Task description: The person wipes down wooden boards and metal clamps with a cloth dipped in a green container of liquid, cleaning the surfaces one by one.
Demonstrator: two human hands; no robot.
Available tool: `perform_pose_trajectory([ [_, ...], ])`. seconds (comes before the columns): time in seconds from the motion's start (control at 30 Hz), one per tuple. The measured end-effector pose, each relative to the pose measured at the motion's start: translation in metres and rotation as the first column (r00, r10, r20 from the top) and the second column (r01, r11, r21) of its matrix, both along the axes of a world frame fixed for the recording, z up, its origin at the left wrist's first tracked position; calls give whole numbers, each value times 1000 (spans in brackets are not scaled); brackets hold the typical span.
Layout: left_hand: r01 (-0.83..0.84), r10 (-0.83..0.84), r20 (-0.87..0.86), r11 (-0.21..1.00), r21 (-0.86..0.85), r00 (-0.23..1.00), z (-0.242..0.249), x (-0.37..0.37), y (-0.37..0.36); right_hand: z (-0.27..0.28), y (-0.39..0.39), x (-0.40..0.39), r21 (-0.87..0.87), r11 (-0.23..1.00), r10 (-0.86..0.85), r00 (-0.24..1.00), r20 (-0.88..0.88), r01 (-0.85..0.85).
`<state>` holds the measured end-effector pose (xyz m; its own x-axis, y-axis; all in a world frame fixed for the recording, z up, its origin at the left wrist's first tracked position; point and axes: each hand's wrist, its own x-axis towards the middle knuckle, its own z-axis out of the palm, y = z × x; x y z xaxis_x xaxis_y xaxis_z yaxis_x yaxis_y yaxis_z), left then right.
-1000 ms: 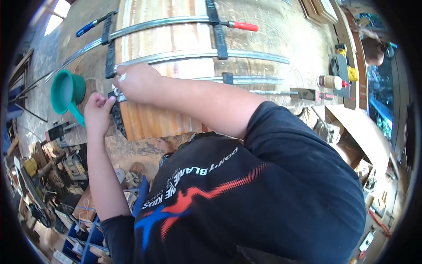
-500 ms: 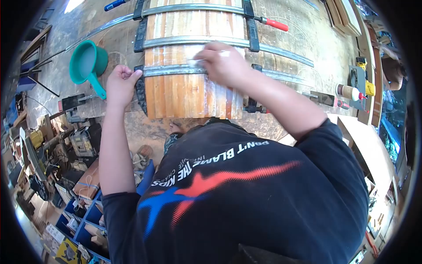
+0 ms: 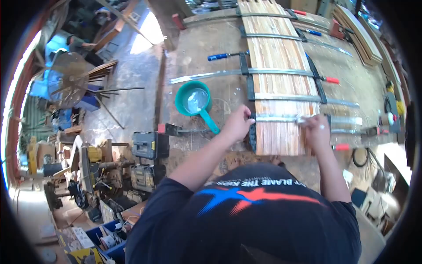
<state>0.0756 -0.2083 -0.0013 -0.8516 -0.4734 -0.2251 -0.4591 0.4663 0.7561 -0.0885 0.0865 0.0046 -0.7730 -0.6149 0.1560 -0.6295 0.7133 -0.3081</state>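
Note:
A long panel of glued wood strips (image 3: 281, 138) lies across the workbench, with whitish smears on its face and several metal bar clamps over it. My left hand (image 3: 238, 124) is at the panel's left edge, thumb and fingers closed on the dark jaw end of the nearest bar clamp (image 3: 274, 119). My right hand (image 3: 318, 132) is near the panel's right edge, fingers closed beside that same clamp's bar. A small whitish bit shows at its fingertips, too blurred to name. To the left, a green dipper (image 3: 179, 100) holds cloudy liquid.
The workbench (image 3: 198, 48) carries more clamps, including a blue-handled clamp (image 3: 218, 56) and a red-handled one (image 3: 331, 80). A glue bottle (image 3: 387, 119) stands at the right. Stacked boards (image 3: 357, 35) lie at the back right; tool cases (image 3: 150, 144) sit left of the bench.
The view has swung, so the panel and dipper appear further right and more of the shop shows. My right hand has moved toward the panel's right edge and nearer me; my left stays at the clamp.

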Motion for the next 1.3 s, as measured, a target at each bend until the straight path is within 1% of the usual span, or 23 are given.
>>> perform_pose_trajectory([
  [0.07,199,-203,-45,976,-94,978,6,15,-7,-22,22,-12,63,974,-214,976,-49,217],
  [0.1,229,-221,-91,969,88,971,12,23,-20,-24,17,-12,20,949,-314,946,84,313],
  [0.13,226,-217,-85,967,121,972,45,40,-20,-27,4,1,-158,912,-374,926,53,378],
  [0.17,235,-226,-78,965,118,971,46,48,-28,-17,-11,10,-38,954,-293,950,108,298],
  [0.2,243,-234,-100,967,82,967,47,57,-38,-44,-23,21,-128,992,-20,990,-142,2],
  [0.23,239,-216,-163,962,134,963,42,67,-46,-53,-62,45,-342,930,-123,991,58,135],
  [0.27,221,-184,-200,958,181,962,33,75,-55,-45,-98,70,-218,976,-13,1000,-19,9],
  [0.33,178,-146,-143,955,238,979,18,90,-67,-46,-146,103,-347,936,31,995,-96,-63],
  [0.5,267,-233,-177,943,200,956,2,129,-75,-61,-93,71,-403,913,-100,993,-66,66],
  [0.57,313,-275,-194,928,204,942,-1,120,-62,-51,-41,40,-303,903,-324,946,-17,304],
  [0.6,298,-267,-158,928,222,951,7,129,-59,-50,-24,31,-149,862,-504,850,-152,485],
  [0.63,307,-276,-160,924,227,948,7,132,-59,-29,-6,25,-126,810,-573,819,38,573],
  [0.67,308,-272,-171,922,235,947,2,132,-58,-36,5,15,-196,803,-578,815,-30,562],
  [0.7,314,-269,-198,915,253,943,2,133,-53,-13,1,22,-224,738,-623,770,139,637],
  [0.73,322,-267,-213,902,288,940,0,135,-48,-47,-6,9,-140,793,-592,804,56,593],
  [0.77,330,-281,-206,905,268,937,0,135,-41,-54,-25,19,-148,812,-550,825,130,565],
  [0.8,334,-282,-211,901,278,936,-6,137,-37,-41,-53,45,-297,718,-480,756,444,630],
  [0.83,341,-286,-218,895,288,933,-16,133,-34,-62,-74,60,-347,853,-346,921,181,389],
  [0.87,352,-293,-225,886,302,929,-21,124,-27,-77,-92,76,-433,873,-172,973,155,224],
  [0.9,352,-307,-195,896,270,931,-18,117,-17,-76,-107,91,-332,942,-49,999,-20,39],
  [0.93,366,-325,-194,899,242,926,-15,112,-6,-41,-110,105,-206,978,59,988,143,-29],
  [1.1,367,-310,-259,906,211,915,11,79,49,-18,-61,59,-108,994,29,989,142,-14],
  [1.3,186,-157,-214,975,121,964,28,111,53,-29,5,12,-26,954,-287,934,215,299],
])
